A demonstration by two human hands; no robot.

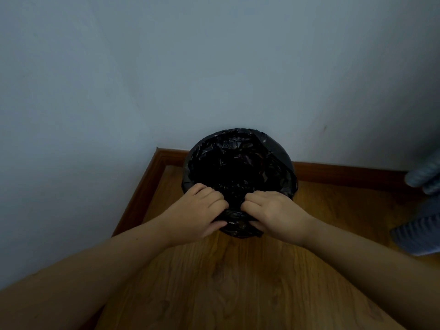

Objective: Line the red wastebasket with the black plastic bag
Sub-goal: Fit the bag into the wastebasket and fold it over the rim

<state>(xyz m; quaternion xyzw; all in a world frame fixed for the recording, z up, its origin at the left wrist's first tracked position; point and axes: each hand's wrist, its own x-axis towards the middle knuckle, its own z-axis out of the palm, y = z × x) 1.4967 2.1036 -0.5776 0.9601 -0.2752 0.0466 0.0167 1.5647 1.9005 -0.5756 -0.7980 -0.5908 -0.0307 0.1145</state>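
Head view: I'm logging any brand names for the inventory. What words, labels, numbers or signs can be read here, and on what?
None: no text, label, number or sign is readable.
The black plastic bag, wall and wooden floor show no print.

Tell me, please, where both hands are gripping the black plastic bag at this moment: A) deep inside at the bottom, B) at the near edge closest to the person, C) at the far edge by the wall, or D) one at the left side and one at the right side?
B: the left hand and right hand sit close together, pinching the black plastic bag at its near edge.
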